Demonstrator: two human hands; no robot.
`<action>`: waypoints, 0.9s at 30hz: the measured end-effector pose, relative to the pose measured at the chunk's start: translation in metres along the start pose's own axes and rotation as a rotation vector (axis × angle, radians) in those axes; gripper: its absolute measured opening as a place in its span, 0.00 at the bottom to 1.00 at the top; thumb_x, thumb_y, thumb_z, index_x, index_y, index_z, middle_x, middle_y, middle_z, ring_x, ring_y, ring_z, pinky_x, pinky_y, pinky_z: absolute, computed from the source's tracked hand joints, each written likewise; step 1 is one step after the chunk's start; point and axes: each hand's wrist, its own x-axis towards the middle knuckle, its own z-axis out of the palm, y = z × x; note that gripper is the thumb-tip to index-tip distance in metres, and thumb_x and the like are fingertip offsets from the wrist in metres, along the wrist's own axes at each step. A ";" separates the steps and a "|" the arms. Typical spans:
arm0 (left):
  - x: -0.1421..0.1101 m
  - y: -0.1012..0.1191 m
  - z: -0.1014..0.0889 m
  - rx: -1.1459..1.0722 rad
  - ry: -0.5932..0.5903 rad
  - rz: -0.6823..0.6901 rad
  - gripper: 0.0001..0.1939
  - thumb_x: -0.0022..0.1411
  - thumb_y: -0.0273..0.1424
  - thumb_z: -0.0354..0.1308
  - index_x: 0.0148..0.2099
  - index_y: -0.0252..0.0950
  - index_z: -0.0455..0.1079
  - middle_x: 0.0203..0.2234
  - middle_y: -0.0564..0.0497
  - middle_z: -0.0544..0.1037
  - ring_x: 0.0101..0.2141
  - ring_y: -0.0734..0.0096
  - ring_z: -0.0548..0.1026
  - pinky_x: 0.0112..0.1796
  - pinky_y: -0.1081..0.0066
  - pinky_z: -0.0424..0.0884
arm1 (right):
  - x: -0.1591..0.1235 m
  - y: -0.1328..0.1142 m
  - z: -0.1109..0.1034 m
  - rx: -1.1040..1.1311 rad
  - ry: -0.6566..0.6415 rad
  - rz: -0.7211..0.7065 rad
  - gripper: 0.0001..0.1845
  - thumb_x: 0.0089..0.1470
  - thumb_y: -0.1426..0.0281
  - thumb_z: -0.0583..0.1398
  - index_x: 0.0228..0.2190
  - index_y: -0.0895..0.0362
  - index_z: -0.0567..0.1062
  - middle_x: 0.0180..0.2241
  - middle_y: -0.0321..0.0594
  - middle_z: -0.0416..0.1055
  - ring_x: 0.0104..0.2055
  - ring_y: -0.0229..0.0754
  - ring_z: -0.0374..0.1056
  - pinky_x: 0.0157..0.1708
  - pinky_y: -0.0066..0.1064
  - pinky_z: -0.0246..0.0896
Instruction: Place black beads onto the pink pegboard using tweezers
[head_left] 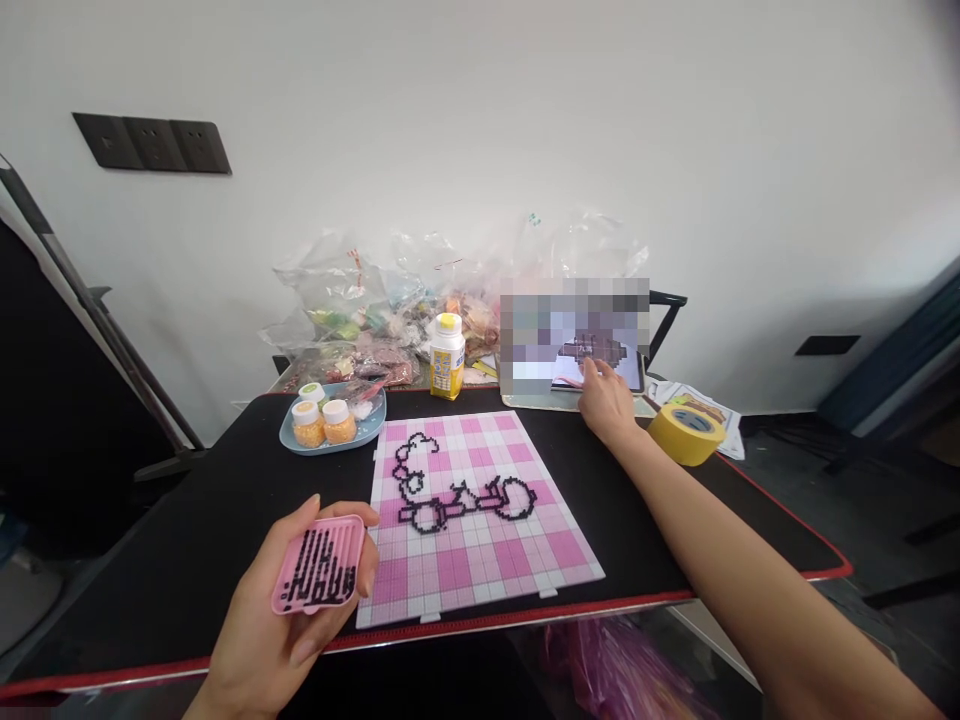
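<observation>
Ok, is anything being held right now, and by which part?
The left hand holds the pink tray of black beads by its edges and from below. The right hand is at the tablet; whether it grips anything cannot be told.

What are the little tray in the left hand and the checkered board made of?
Pink tray: probably glossy molded plastic, judging by its crisp ridges and rounded rim. Checkered board: likely plastic too, with a fine grid and small edge tabs; its exact finish is unclear.

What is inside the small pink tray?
The pink tray, held in the left hand, has black beads in its grooves. The groove floor beneath the beads is covered.
</observation>
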 end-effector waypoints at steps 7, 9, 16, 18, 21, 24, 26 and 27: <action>0.002 -0.001 -0.002 -0.002 0.004 0.007 0.19 0.46 0.41 0.75 0.31 0.28 0.82 0.16 0.43 0.79 0.05 0.90 0.56 0.07 0.87 0.53 | 0.002 0.002 -0.002 0.027 0.010 -0.026 0.36 0.51 0.83 0.54 0.62 0.70 0.62 0.53 0.66 0.74 0.65 0.61 0.61 0.54 0.46 0.65; 0.003 -0.001 -0.001 0.011 0.007 0.007 0.18 0.48 0.40 0.72 0.30 0.28 0.82 0.16 0.42 0.80 0.05 0.90 0.56 0.07 0.86 0.53 | 0.001 0.000 -0.002 0.037 0.005 -0.039 0.37 0.50 0.84 0.54 0.63 0.70 0.61 0.55 0.65 0.73 0.67 0.60 0.60 0.55 0.46 0.64; 0.003 -0.001 0.002 0.044 0.004 0.003 0.18 0.50 0.41 0.70 0.30 0.28 0.81 0.17 0.41 0.80 0.04 0.91 0.54 0.08 0.86 0.48 | -0.004 -0.009 -0.006 0.095 0.017 -0.044 0.33 0.49 0.83 0.54 0.59 0.71 0.67 0.49 0.65 0.77 0.66 0.62 0.60 0.56 0.50 0.63; 0.000 -0.002 0.002 0.057 -0.010 -0.002 0.19 0.51 0.42 0.70 0.32 0.28 0.81 0.17 0.41 0.80 0.05 0.90 0.54 0.09 0.85 0.47 | 0.000 -0.010 -0.017 0.123 0.050 -0.028 0.32 0.51 0.82 0.53 0.59 0.69 0.68 0.49 0.63 0.77 0.65 0.62 0.61 0.55 0.49 0.64; -0.006 -0.008 0.005 0.077 -0.004 0.004 0.21 0.54 0.45 0.68 0.35 0.30 0.81 0.18 0.43 0.81 0.06 0.90 0.54 0.10 0.85 0.47 | 0.003 -0.020 -0.050 0.177 0.142 0.008 0.27 0.58 0.81 0.49 0.58 0.66 0.67 0.52 0.62 0.75 0.63 0.60 0.63 0.53 0.47 0.66; -0.015 -0.019 0.012 0.061 0.022 -0.005 0.23 0.56 0.50 0.66 0.37 0.33 0.80 0.19 0.46 0.81 0.06 0.89 0.53 0.10 0.84 0.44 | -0.019 -0.048 -0.102 0.388 0.291 0.008 0.20 0.66 0.73 0.47 0.55 0.60 0.68 0.46 0.54 0.77 0.47 0.54 0.74 0.43 0.41 0.69; -0.022 -0.028 0.017 0.041 -0.019 -0.077 0.22 0.60 0.51 0.63 0.37 0.35 0.79 0.21 0.47 0.81 0.08 0.89 0.54 0.11 0.84 0.44 | -0.054 -0.076 -0.138 0.649 0.220 -0.108 0.15 0.68 0.64 0.51 0.50 0.57 0.68 0.35 0.45 0.77 0.31 0.46 0.73 0.30 0.33 0.67; -0.026 -0.032 0.018 0.071 -0.013 -0.090 0.23 0.62 0.51 0.61 0.36 0.35 0.80 0.20 0.47 0.81 0.08 0.87 0.54 0.10 0.83 0.45 | -0.075 -0.091 -0.154 0.755 0.105 -0.227 0.14 0.67 0.61 0.53 0.48 0.55 0.68 0.32 0.41 0.76 0.26 0.42 0.71 0.25 0.30 0.64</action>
